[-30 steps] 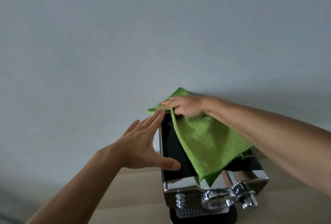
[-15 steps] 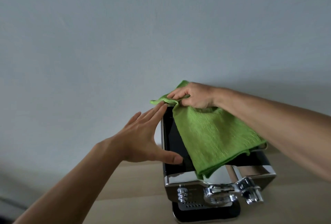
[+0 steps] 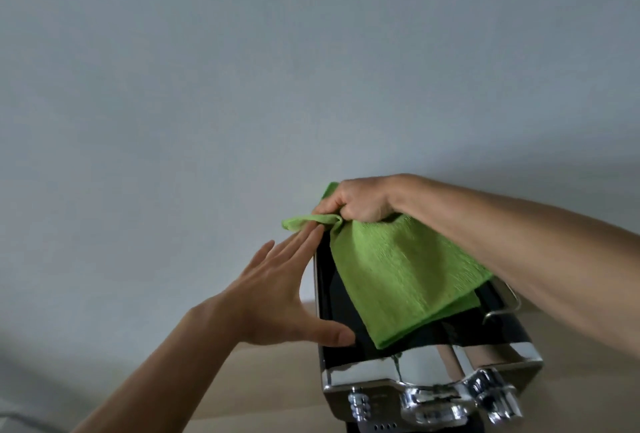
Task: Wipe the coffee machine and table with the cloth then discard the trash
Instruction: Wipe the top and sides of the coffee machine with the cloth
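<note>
A chrome and black coffee machine (image 3: pixel 363 377) stands on the light brown table (image 3: pixel 263 384) at the lower right. A folded green cloth (image 3: pixel 401 276) lies across its black top. My right hand (image 3: pixel 356 202) grips the cloth's far edge at the back of the machine, with a corner of cloth bunched under the fingers. My left hand (image 3: pixel 277 294) is flat with straight fingers against the machine's left side, the thumb resting on the top's left edge.
A plain pale wall (image 3: pixel 242 86) fills most of the view behind the machine. The machine's chrome front, with small knobs and a portafilter handle (image 3: pixel 485 398), faces me at the bottom edge.
My right hand has pulled the cloth toward the machine's back edge and closed its fingers round the bunched edge. My left hand stays against the left side.
</note>
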Demonstrator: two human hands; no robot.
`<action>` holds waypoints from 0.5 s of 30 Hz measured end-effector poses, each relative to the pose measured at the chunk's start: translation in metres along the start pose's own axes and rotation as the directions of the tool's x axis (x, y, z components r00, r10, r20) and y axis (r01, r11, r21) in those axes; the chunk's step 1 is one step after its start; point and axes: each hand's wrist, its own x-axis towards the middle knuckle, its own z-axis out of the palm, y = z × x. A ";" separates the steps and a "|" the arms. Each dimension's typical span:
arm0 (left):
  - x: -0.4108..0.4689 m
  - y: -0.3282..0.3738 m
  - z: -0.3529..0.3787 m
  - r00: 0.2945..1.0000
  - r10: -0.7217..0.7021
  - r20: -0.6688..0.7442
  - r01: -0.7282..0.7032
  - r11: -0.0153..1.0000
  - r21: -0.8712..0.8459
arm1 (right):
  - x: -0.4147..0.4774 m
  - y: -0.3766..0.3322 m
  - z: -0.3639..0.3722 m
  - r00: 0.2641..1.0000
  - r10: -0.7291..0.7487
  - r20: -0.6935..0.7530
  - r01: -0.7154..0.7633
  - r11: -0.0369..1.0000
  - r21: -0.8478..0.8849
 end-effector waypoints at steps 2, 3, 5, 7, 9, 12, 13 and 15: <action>0.000 0.000 -0.001 1.000 -0.006 0.005 0.006 1.000 0.009 | 0.009 -0.001 -0.002 0.999 0.011 0.031 -0.011 1.000 -0.002; 0.001 0.000 -0.001 1.000 -0.008 0.008 0.008 1.000 0.015 | 0.012 -0.002 -0.002 0.999 0.022 0.030 -0.022 1.000 -0.008; 0.001 0.000 -0.004 1.000 -0.006 0.010 0.006 1.000 0.024 | 0.012 -0.002 0.001 0.998 0.053 -0.017 -0.054 0.997 -0.046; 0.000 0.001 -0.007 1.000 -0.005 0.014 0.005 0.999 0.035 | 0.007 0.003 0.008 0.992 0.066 -0.109 -0.079 0.990 -0.117; 0.000 0.001 -0.007 1.000 -0.014 0.023 0.013 0.999 0.048 | -0.001 0.011 0.015 0.974 0.083 -0.210 -0.127 0.970 -0.207; 0.000 0.001 -0.006 0.999 -0.023 0.028 0.022 0.999 0.046 | -0.010 0.012 0.022 0.961 0.085 -0.262 -0.172 0.928 -0.331; 0.000 0.001 -0.006 0.999 -0.023 0.029 0.022 0.999 0.048 | -0.010 0.008 0.023 0.970 0.067 -0.233 -0.150 0.921 -0.359; 0.000 0.000 -0.005 0.999 -0.019 0.028 0.017 0.998 0.059 | -0.009 -0.001 0.024 0.987 0.034 -0.160 -0.089 0.934 -0.347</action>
